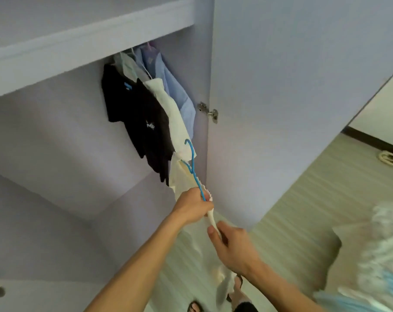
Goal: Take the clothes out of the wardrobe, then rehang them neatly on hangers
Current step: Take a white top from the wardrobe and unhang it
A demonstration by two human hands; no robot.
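Wardrobe (56, 136): left and centre. Hung clothes (146, 104): inside it, bunched at the right end beside the side panel. Door (292, 109): open, right of the clothes; hinge (208, 112) on its inner edge. Hanger (192, 163): in front of and below the hung clothes, carrying a garment (179, 179), gripped by the left hand (192, 207). Right hand (231, 246): just below-right of the left, pinching the same garment. Floor (292, 221): right of the door's lower edge; drain (390, 158) far right

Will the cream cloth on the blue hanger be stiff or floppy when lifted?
Probably floppy: the cream cloth hangs in loose folds below the right hand. Likely light too, since the thin blue hanger gripped by the left hand carries it.
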